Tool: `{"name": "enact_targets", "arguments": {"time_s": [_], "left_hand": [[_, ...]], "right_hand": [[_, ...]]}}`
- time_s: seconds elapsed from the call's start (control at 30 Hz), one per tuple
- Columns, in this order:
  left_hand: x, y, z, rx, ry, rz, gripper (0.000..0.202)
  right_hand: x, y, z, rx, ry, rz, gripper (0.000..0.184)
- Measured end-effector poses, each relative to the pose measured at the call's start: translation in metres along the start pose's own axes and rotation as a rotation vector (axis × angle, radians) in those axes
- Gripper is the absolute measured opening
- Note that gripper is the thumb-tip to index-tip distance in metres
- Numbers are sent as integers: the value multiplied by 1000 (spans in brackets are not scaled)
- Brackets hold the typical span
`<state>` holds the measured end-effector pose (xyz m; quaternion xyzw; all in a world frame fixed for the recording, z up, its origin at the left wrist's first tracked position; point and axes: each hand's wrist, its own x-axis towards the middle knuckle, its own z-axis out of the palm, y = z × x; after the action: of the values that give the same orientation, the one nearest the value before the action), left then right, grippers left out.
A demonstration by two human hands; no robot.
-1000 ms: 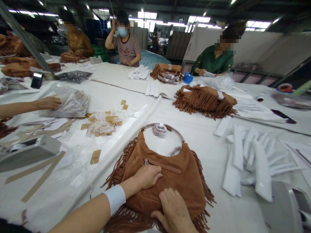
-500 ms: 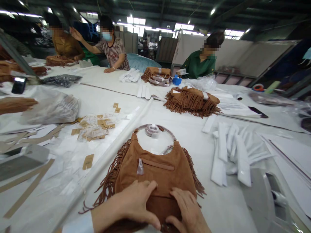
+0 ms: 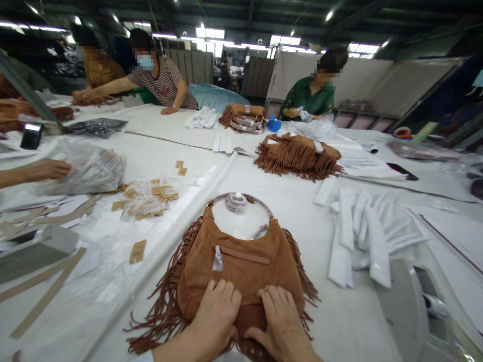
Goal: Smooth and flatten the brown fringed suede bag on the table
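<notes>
Since the earlier frame, the two hands have shifted only a little on the bag, and the lower fringe now shows more widely at the left side. The left hand and the right hand both lie on the lower front of a brown suede fringed bag. Their fingers are a little spread and slightly bent, and they press on the suede from above. They do not close around any part, so neither hand has a real grip. Between the two hands, a strip of suede is showing.

Above the fingers is a zip pocket with a small clear plastic tag hanging at its end. The bag lies flat on a white-covered work table, and its round handle is at the far side, with a small wrapped roll on it. To the right lies a heap of white paper strips. To the left is a scatter of small tan card tags, and beyond them a co-worker's hand rests on a clear plastic bag.
</notes>
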<state>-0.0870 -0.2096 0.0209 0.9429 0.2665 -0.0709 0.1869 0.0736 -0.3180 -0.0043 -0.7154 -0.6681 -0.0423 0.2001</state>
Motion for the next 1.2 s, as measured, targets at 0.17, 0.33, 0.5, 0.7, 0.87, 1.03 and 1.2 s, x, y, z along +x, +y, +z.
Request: {"name": "enact_targets", "arguments": {"time_s": [0.17, 0.33, 0.5, 0.7, 0.87, 1.03, 1.2], "left_hand": [[-4, -5, 7, -4, 15, 54, 37], [-10, -2, 18, 9, 66, 70, 61], [-12, 11, 17, -8, 49, -2, 20], [-8, 9, 17, -29, 33, 20, 19], [-6, 3, 23, -32, 21, 49, 16], [-7, 0, 27, -16, 53, 65, 13], [-8, -6, 33, -1, 124, 118, 14]], "right_hand": [[-5, 2, 7, 29, 34, -60, 63], [-7, -1, 11, 16, 18, -30, 53], [-4, -2, 11, -8, 70, -71, 38], [-10, 7, -8, -103, 223, -188, 36], [-25, 14, -25, -116, 283, -94, 43], [-29, 9, -22, -104, 93, -129, 38], [-16, 20, -32, -84, 128, -122, 30]]}}
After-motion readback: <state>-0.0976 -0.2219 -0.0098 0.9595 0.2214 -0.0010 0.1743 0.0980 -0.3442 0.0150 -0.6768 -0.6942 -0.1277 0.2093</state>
